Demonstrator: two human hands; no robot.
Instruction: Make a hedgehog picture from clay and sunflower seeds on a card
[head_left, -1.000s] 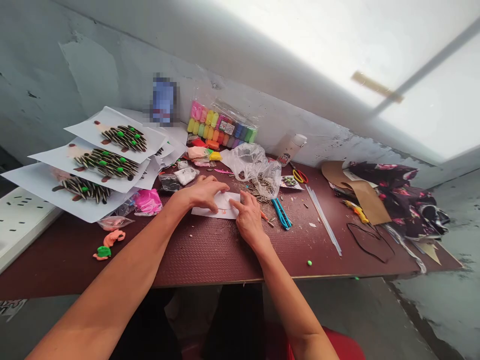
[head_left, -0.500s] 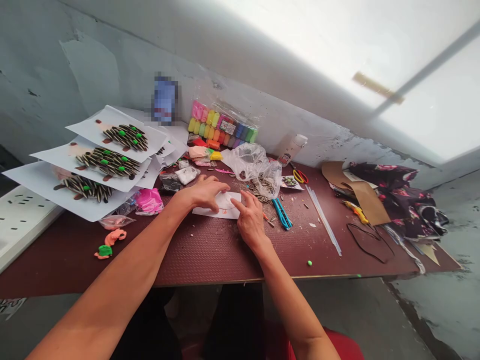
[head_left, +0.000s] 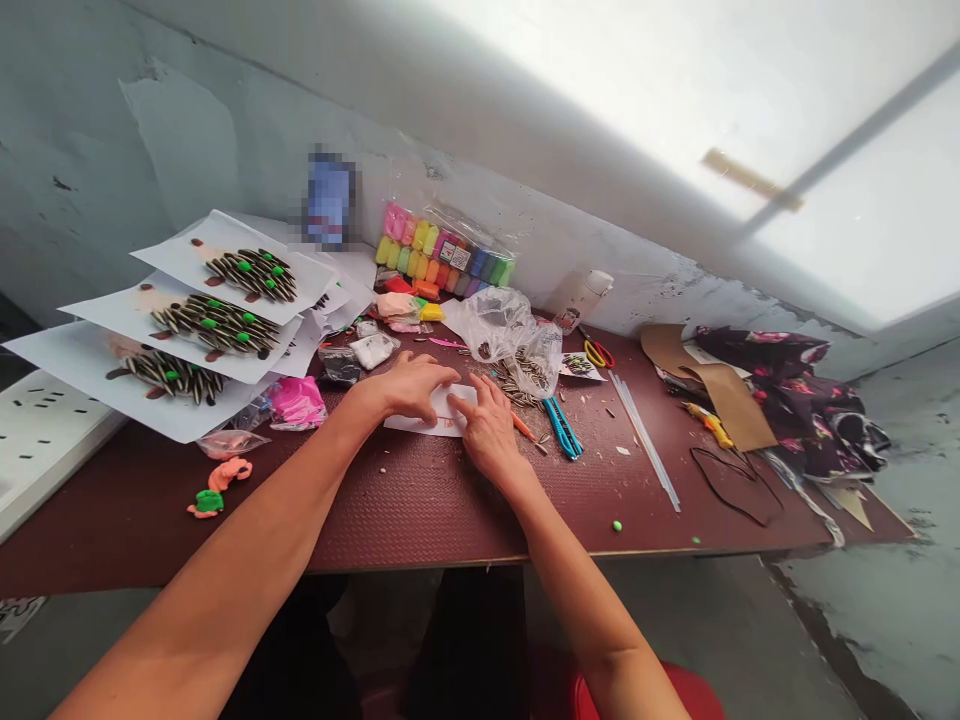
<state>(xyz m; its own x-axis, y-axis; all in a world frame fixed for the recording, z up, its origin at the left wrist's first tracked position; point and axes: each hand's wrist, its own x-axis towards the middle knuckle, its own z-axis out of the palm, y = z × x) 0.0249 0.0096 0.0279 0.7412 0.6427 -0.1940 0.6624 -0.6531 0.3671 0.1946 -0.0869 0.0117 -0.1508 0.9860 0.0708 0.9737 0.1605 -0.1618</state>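
A small white sheet of paper (head_left: 415,424) with faint orange marks lies on the dark red table in front of me. My left hand (head_left: 411,386) reaches over its left part, thumb and fingers apart. From the right, my right hand (head_left: 489,428) rests on the sheet with fingers spread, covering much of that side. The hands hide what lies between the fingertips. Just right of my right hand are an orange pencil-like stick (head_left: 523,427) and a teal utility knife (head_left: 562,428). Behind them, a clear plastic bag (head_left: 538,362) sits among sunflower seeds (head_left: 517,383).
Sheets with seed hedgehogs (head_left: 251,275) are stacked at left, beside pink clay (head_left: 298,402). Packs of coloured clay (head_left: 442,262) lean on the wall. Scissors (head_left: 598,354), glue sticks (head_left: 645,442), a yellow glue gun (head_left: 711,425) and dark flowered cloth (head_left: 795,390) lie at right.
My right hand has shifted slightly left over the paper, uncovering more of the orange stick. My left hand stays almost where it was.
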